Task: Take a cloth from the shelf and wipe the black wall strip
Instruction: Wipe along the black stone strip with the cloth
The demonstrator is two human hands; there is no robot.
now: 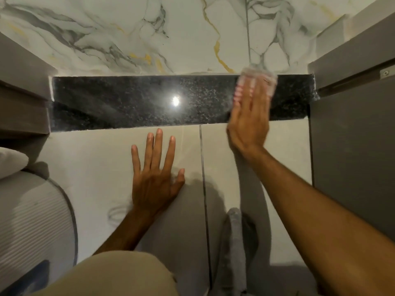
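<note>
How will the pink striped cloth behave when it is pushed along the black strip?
The cloth, flattened under the right hand, looks thin and floppy, so it probably bunches without pressure. The black strip is glossy, reflecting a light, so the cloth should slide easily.

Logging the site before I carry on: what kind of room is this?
Probably a tiled bathroom or washroom, though no fixture is clearly visible. The clues: marble-look wall tiles, a polished black granite strip set into the wall, and grey cabinet panels on either side.
</note>
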